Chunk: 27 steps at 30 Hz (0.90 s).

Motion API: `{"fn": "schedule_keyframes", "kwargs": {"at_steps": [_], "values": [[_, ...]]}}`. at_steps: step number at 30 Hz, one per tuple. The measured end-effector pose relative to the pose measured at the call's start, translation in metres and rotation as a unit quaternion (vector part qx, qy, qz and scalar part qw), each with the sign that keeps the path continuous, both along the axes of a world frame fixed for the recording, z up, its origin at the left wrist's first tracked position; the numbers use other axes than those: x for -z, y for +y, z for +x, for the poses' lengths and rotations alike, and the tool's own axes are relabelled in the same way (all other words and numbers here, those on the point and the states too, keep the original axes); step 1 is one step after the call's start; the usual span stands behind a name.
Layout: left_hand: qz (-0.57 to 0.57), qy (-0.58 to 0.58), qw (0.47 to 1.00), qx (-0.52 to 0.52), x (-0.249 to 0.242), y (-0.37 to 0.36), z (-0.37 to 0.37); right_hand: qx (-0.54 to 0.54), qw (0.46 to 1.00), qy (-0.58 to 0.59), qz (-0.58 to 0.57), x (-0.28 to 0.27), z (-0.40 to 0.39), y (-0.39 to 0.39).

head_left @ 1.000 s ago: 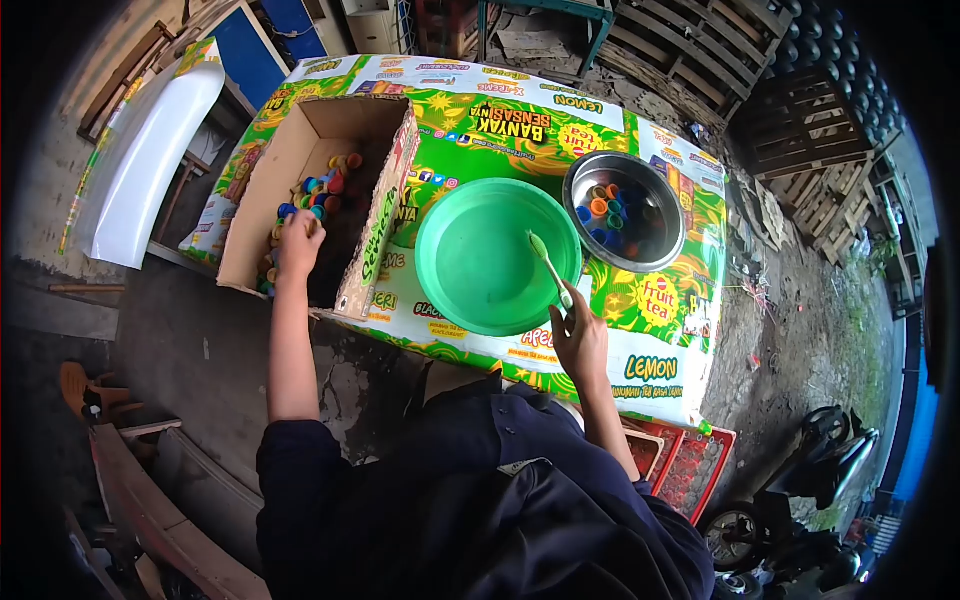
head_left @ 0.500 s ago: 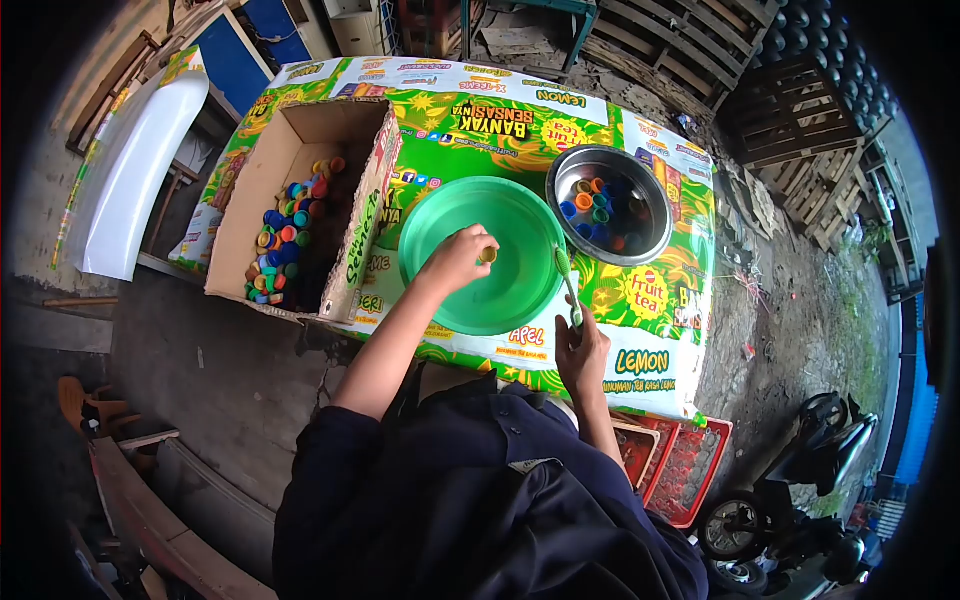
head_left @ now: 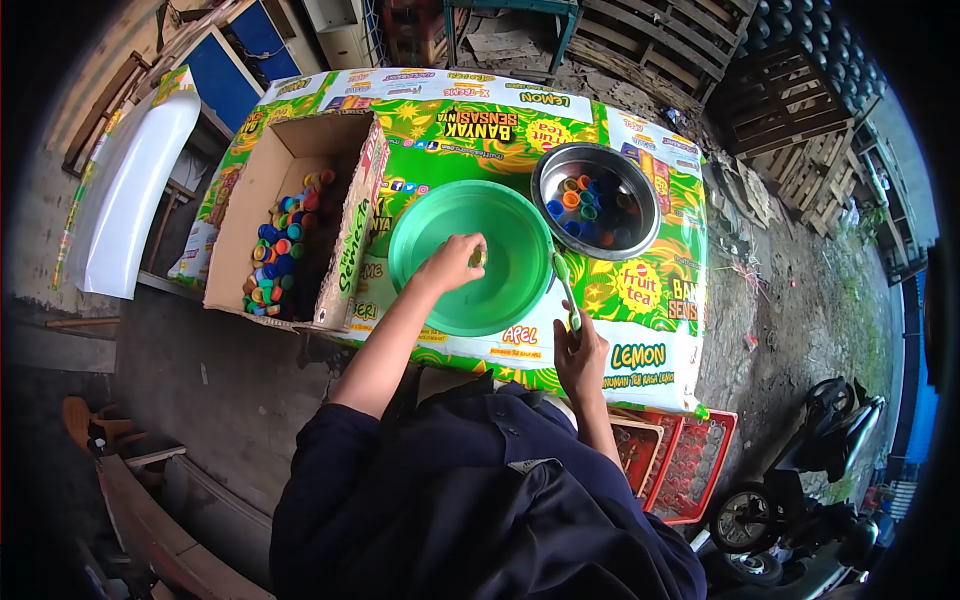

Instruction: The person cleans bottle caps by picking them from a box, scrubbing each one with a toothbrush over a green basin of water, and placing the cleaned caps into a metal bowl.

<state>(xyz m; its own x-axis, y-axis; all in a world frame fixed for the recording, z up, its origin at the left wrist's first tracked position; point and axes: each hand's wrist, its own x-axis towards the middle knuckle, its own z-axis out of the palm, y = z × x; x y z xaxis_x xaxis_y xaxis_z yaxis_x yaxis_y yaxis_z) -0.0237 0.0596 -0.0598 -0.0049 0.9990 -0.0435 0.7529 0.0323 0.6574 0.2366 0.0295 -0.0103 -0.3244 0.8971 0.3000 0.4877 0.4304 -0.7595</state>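
My left hand (head_left: 447,266) is over the green plastic basin (head_left: 512,228), its fingers closed on a yellowish bottle cap (head_left: 479,258). In my right hand (head_left: 583,360) is a green-and-white toothbrush (head_left: 567,290), held upright by the handle just past the basin's right rim. Its head points away from me. To the right, a round metal bowl (head_left: 646,222) contains several blue, orange and green bottle caps (head_left: 578,199). On the left, a cardboard box (head_left: 239,215) has a large pile of colourful caps (head_left: 283,240) in it.
A bright printed sheet (head_left: 655,385) covers the table. Red crates (head_left: 690,470) stand below its near right corner. Wooden pallets (head_left: 660,40) lean at the back, a motorcycle (head_left: 790,500) is parked at right, and a white curved panel (head_left: 140,200) stands left.
The bottle cap appears turned in my left fingers, still over the basin. My right hand keeps hold of the toothbrush at nearly the same spot. The whole view has shifted slightly.
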Motion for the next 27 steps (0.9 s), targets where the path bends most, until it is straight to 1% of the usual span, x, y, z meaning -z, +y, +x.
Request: {"fn": "schedule_keyframes", "kwargs": {"at_steps": [3, 5, 7, 10, 12, 13, 14, 16, 17, 19, 20, 21, 24, 27], "values": [[0.013, -0.127, 0.992, -0.014, -0.01, -0.003, -0.004, -0.002, 1.0, -0.006, -0.008, -0.001, 0.0, 0.0], [0.02, -0.169, 0.985, -0.032, -0.024, -0.006, -0.007, -0.008, 1.0, -0.015, -0.017, -0.004, -0.001, 0.0], [0.021, -0.205, 0.977, -0.048, -0.053, -0.007, -0.011, -0.013, 1.0, -0.015, -0.021, -0.006, -0.002, 0.002], [0.147, -0.101, 0.984, -0.026, -0.109, -0.012, -0.019, -0.017, 1.0, -0.006, -0.024, -0.008, -0.005, 0.003], [0.193, -0.093, 0.975, -0.049, -0.149, -0.019, -0.016, -0.017, 1.0, -0.007, -0.024, -0.011, -0.006, 0.003], [0.216, -0.089, 0.97, -0.061, -0.157, -0.021, -0.016, -0.019, 1.0, -0.003, -0.024, -0.011, -0.007, 0.003], [0.226, -0.119, 0.965, -0.063, -0.152, -0.018, -0.017, -0.021, 1.0, 0.0, -0.023, -0.009, -0.007, 0.003], [0.246, -0.178, 0.951, -0.065, -0.121, -0.009, -0.02, -0.028, 0.999, -0.002, -0.028, -0.007, -0.007, 0.004], [0.217, -0.115, 0.967, -0.067, -0.099, -0.007, -0.017, -0.033, 0.999, -0.007, -0.035, -0.006, -0.007, 0.004], [0.113, -0.1, 0.988, -0.034, -0.047, -0.011, -0.017, -0.037, 0.998, -0.024, -0.05, -0.007, -0.008, 0.002], [0.062, -0.092, 0.994, -0.018, -0.035, -0.014, -0.015, -0.035, 0.997, -0.035, -0.057, -0.01, -0.009, 0.001], [0.081, -0.113, 0.99, -0.034, -0.039, -0.016, -0.011, -0.033, 0.996, -0.044, -0.066, -0.012, -0.012, 0.001], [0.119, -0.185, 0.972, -0.081, -0.049, -0.029, 0.008, -0.02, 0.994, 0.006, -0.107, -0.013, -0.017, 0.002], [0.158, -0.256, 0.949, -0.099, -0.057, -0.038, 0.015, -0.044, 0.991, -0.053, -0.111, -0.009, -0.02, 0.006]]}}
